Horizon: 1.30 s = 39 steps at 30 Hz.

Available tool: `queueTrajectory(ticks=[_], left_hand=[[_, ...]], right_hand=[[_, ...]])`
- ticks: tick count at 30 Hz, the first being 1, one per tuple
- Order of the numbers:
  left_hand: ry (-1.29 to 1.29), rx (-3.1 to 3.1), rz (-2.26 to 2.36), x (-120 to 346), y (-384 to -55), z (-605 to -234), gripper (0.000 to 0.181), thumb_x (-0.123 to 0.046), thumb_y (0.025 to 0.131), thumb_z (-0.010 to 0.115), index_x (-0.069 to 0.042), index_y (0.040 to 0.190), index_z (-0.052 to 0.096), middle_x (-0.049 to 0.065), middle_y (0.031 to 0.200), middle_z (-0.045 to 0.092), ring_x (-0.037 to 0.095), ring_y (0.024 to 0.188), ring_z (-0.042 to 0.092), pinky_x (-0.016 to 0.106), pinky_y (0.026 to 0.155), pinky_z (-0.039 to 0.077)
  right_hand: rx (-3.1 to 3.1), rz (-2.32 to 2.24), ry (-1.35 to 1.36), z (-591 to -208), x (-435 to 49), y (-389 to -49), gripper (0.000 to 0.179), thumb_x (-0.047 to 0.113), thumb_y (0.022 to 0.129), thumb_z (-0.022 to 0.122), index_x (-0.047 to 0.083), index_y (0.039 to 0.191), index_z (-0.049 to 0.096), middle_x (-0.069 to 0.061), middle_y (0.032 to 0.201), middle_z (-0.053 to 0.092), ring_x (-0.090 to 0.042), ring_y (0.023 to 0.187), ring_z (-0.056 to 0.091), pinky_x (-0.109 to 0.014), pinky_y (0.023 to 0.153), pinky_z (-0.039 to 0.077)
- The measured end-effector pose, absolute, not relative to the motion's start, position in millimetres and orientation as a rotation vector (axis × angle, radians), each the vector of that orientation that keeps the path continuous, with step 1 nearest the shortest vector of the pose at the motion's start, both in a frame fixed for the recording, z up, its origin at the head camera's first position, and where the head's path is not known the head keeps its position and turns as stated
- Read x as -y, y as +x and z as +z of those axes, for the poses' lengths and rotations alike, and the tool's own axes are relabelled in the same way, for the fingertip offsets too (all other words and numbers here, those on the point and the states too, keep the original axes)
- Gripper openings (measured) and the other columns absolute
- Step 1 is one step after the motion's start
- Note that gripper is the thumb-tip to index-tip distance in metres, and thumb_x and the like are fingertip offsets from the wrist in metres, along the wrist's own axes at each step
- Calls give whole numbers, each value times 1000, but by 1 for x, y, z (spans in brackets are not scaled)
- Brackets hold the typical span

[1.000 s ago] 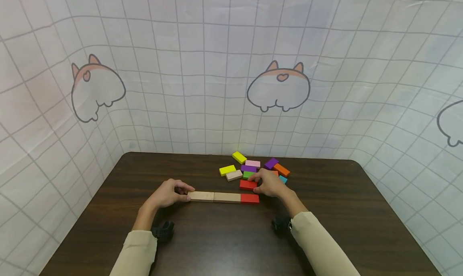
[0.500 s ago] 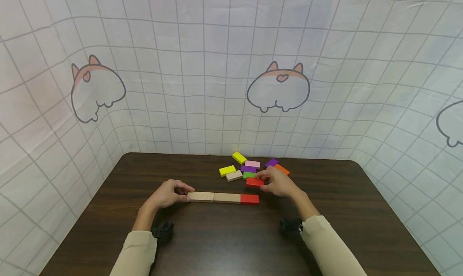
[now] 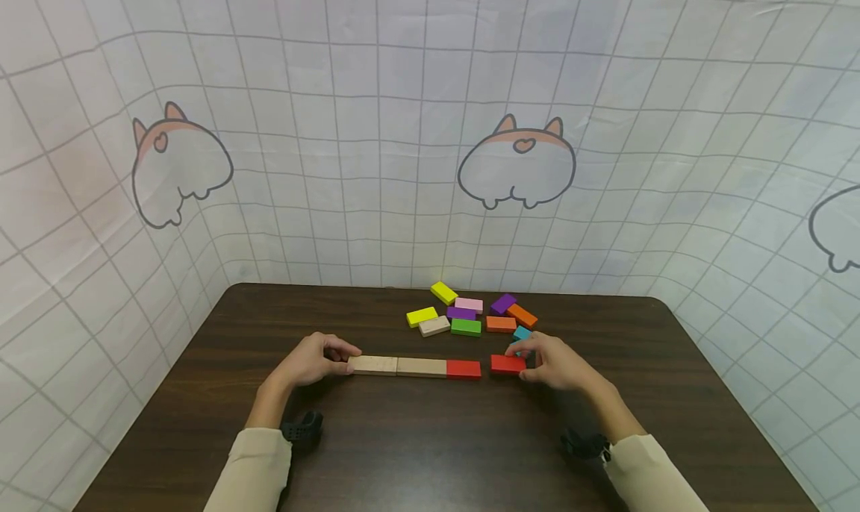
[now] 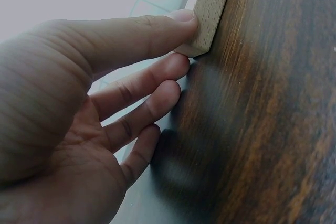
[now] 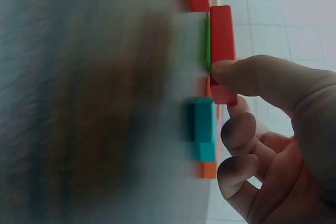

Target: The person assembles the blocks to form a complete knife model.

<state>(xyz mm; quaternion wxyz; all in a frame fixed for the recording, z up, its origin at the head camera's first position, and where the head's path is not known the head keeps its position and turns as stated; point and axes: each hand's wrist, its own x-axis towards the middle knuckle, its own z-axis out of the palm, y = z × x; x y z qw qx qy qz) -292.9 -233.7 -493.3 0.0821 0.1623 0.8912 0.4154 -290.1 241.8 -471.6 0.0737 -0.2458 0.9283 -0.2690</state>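
On the table a row of blocks runs left to right: a plain wooden block [image 3: 373, 365], a second wooden block [image 3: 422, 367] and a red block [image 3: 463, 370], end to end. My left hand [image 3: 317, 358] pinches the row's left end between thumb and index finger. In the left wrist view, the thumb lies against the wooden block's [image 4: 214, 11] side, the other fingers spread below. My right hand [image 3: 559, 360] grips another red block [image 3: 507, 364] by its right end, a small gap away from the row's right end. The right wrist view shows the thumb on this red block [image 5: 222, 35].
Behind the row lie loose blocks: yellow [image 3: 422, 316], pale wood [image 3: 434, 326], green [image 3: 466, 328], purple [image 3: 461, 313], pink [image 3: 469, 304] and orange [image 3: 501, 324]. A blue block [image 3: 522, 334] is partly covered by my right hand. A white gridded cloth [image 3: 403, 161] stands behind the table.
My right hand has carried the red block from beside the green block rightward and nearer, into line with the row. The left hand and the row have stayed put.
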Motion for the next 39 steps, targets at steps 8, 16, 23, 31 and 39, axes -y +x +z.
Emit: queueTrajectory(ticks=[8,16,23,31,39], left_hand=[[475,-2657,1249,234,-292,-494,24,-14,88,81,-10,111,79,5,100,74,17,82,59,33,73,49],[458,-2664,1238,234,-292,-496,24,-15,87,82,-12,111,80,4,99,73,17,82,58,33,73,49],[461,-2661,1241,234,-293,-497,24,-15,87,82,-12,111,80,3,97,73,17,81,58,33,72,49],[454,-2651,1254,234,-293,-497,24,-16,87,82,-12,111,80,4,99,73,17,82,59,34,74,50],[459,-2645,1258,234,-293,-496,24,-16,88,81,-11,112,79,5,100,74,17,83,60,34,74,50]], right_hand=[[-2705,-837,-747,-482,-251,-284,33,16,91,78,15,123,72,-6,106,60,-10,71,49,-24,64,46],[-2674,-842,-715,-484,-246,-287,34,15,89,79,15,123,72,-5,105,60,-15,75,51,-26,64,47],[-2659,-853,-726,-485,-243,-291,34,13,90,78,14,123,71,-6,105,60,-15,73,52,-26,64,48],[-2659,-851,-728,-486,-240,-297,33,14,90,78,14,123,71,-5,105,60,-15,76,52,-27,66,48],[-2648,-851,-719,-485,-236,-301,34,13,90,78,15,123,71,-3,105,61,-15,75,53,-28,66,48]])
